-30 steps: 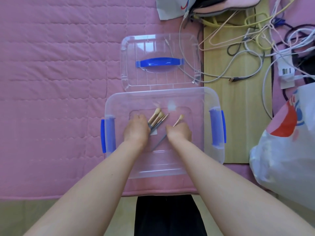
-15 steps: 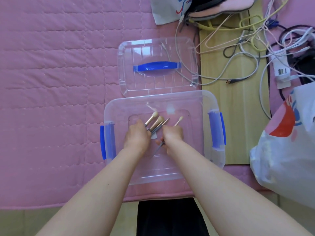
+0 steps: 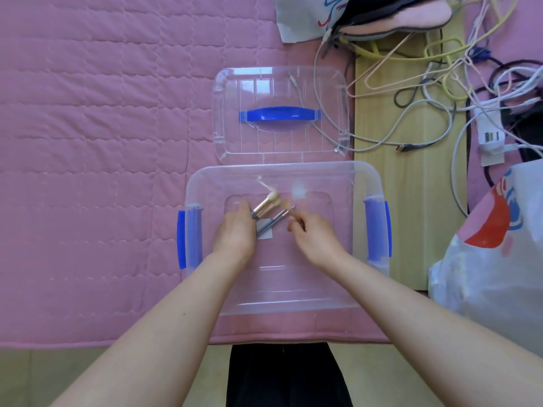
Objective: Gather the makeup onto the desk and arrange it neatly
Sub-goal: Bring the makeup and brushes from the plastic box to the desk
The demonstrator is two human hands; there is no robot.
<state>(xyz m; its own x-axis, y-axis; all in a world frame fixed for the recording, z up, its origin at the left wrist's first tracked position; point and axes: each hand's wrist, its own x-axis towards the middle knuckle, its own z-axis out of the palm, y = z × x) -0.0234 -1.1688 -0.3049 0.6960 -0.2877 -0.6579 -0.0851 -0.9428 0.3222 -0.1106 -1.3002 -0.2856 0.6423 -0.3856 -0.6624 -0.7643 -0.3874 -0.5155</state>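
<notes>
I am in the gathering step: my left hand (image 3: pixel 235 235) grips the bundle of rose-gold makeup brushes (image 3: pixel 266 211) inside the clear plastic box (image 3: pixel 282 177), my right hand (image 3: pixel 313 235) pinches one thin brush (image 3: pixel 294 212). Next, I think, join them and lift out.

Both hands reach into a clear storage box (image 3: pixel 364 177) on a pink quilt (image 3: pixel 102 142) — the left hand (image 3: pixel 235 233) holds a bundle of makeup brushes (image 3: pixel 269 211), the right hand (image 3: pixel 316 235) pinches another brush, blurred. The lid (image 3: pixel 279 113) lies just beyond the box.
</notes>
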